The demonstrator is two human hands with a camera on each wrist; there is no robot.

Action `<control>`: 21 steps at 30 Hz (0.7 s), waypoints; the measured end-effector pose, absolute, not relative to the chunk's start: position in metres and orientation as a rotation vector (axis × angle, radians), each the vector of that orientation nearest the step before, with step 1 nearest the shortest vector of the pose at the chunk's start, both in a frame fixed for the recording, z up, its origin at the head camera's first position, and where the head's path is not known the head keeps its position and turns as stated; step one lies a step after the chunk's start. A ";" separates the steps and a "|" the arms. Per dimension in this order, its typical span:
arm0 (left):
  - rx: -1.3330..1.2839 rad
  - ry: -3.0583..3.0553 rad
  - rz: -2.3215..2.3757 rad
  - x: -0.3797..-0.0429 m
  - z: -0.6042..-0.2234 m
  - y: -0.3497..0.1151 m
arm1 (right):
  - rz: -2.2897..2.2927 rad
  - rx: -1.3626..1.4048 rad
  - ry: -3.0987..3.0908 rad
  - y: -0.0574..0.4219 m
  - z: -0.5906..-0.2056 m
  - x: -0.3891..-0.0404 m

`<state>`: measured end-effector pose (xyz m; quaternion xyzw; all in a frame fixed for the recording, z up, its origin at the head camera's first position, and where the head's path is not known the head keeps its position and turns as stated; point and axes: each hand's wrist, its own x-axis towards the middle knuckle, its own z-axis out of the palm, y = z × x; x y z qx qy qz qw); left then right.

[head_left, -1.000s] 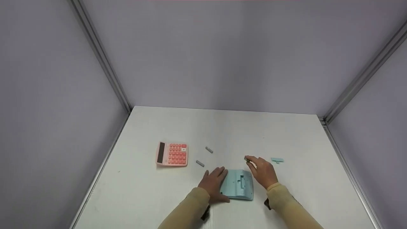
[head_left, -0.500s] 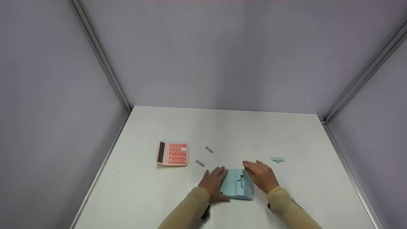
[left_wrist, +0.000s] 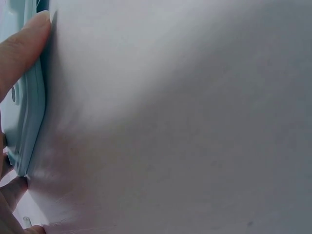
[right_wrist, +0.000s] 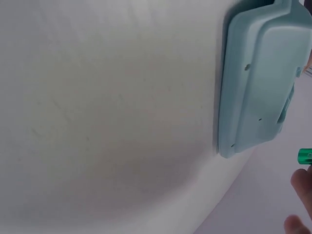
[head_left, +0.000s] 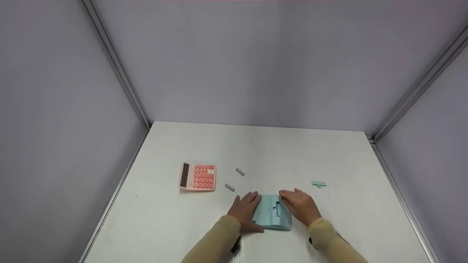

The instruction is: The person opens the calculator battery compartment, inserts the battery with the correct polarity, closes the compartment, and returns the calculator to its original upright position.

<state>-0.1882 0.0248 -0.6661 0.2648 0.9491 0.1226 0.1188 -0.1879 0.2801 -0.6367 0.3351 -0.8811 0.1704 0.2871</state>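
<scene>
A light blue calculator lies back side up on the table, its narrow battery slot uncovered. My left hand holds its left side, thumb at the near edge and fingers at the far corner. Over the far right corner is my right hand, pinching a small battery. The green end of that battery shows by the fingertips in the right wrist view, close to the slot's far end; the fingers hide it in the head view. To the right lies the light blue battery cover.
Two small grey cylinders lie apart on the white table, left of and beyond the blue calculator. A pink calculator sits farther left, keys up. Grey walls bound the table at the back and sides.
My right hand has come toward me with the battery, from beyond the blue calculator to the far end of its slot. The left hand has stayed in place.
</scene>
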 end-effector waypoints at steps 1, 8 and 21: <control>0.778 2.782 0.361 -0.188 -0.668 0.025 | 0.456 0.899 -2.360 0.280 -0.637 -0.188; 0.768 2.796 0.388 -0.190 -0.676 0.026 | 0.453 0.913 -2.379 0.281 -0.640 -0.187; 0.748 2.819 0.357 -0.199 -0.670 0.027 | 0.475 0.890 -2.430 0.282 -0.642 -0.183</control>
